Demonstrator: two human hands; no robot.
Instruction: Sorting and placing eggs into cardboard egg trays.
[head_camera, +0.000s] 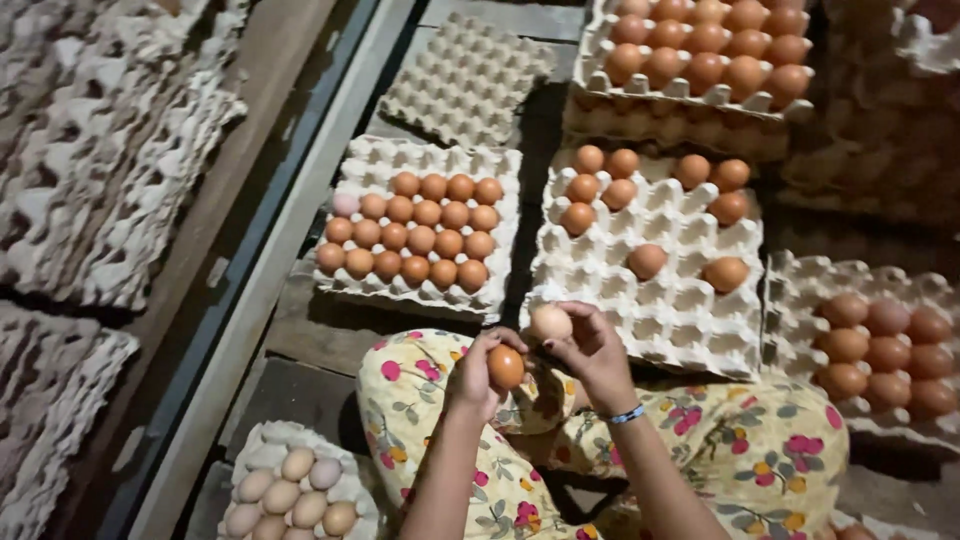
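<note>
Between left-hand fingers (478, 352) a brown egg (506, 366); in right fingers (577, 322) a pale egg (551, 322).

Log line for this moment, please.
left hand: holds brown egg | right hand: holds pale egg | ahead: part-filled tray

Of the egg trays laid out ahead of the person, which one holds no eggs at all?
The small grey tray at the top, beyond the half-filled brown-egg tray; every other tray holds eggs.

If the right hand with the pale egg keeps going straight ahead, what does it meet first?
Probably the near edge of the partly filled tray just beyond the right hand and its pale egg; its front cups look empty, though depth is unclear.
</note>
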